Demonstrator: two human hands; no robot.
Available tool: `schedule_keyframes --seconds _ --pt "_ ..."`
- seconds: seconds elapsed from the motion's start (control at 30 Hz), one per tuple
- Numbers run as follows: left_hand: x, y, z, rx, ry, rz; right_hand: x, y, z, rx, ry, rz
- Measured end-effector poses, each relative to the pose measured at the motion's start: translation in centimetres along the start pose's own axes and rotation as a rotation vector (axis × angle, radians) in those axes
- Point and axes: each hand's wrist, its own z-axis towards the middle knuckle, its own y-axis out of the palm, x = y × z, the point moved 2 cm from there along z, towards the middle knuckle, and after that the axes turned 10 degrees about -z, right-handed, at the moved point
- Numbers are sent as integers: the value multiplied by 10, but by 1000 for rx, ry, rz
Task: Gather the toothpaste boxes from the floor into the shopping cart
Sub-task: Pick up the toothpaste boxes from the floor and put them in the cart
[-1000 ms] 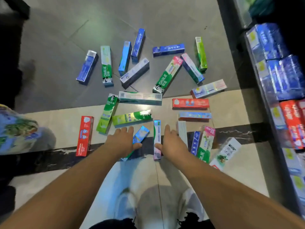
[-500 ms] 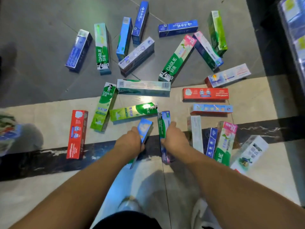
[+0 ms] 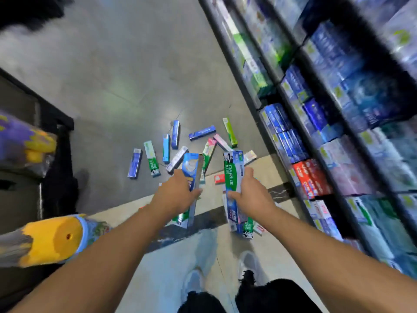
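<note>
Each grip is closed around toothpaste boxes. The left hand (image 3: 174, 195) holds a small bundle, a blue box (image 3: 191, 168) on top with at least one more behind it, the fingers wrapped around the long sides near the middle. The right hand (image 3: 251, 195) holds another bundle fronted by a green and blue Darlie box (image 3: 232, 175), the thumb on one long edge and the fingers curled under the other. Exactly how many boxes sit in each bundle cannot be told, as the picture is blurred.

Both arms reach forward and slightly down from the bottom of the view, elbows nearly straight, wrists level, the boxes held upright and clear of the floor (image 3: 126, 86). Beyond the hands, many loose boxes (image 3: 151, 158) lie scattered on the grey floor, just beside a stocked shelf (image 3: 300, 141) on the right.

These boxes look light, stiff along their length and smooth-sided, so stacked ones would likely slide against each other. A hold across the middle of the long sides, squeezing the stack together, seems safest; too hard a squeeze could dent the thin card.

A shopping cart cannot be clearly made out; dark shapes and a yellow and blue object (image 3: 54, 240) sit at the left.
</note>
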Motion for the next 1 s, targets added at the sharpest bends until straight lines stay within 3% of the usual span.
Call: schedule_keyframes --seconds 0.23,0.43,0.67,1.0 --pt "165 -137 -141 -23 297 125 -25 -169 -153 202 66 139" --pt "256 -168 -215 -63 622 272 0 -243 -268 443 179 190" --pt "340 -98 -312 -208 910 387 80 -250 -405 615 451 315" --pt "391 88 -502 -552 1319 557 222 -170 -629 840 830 563"
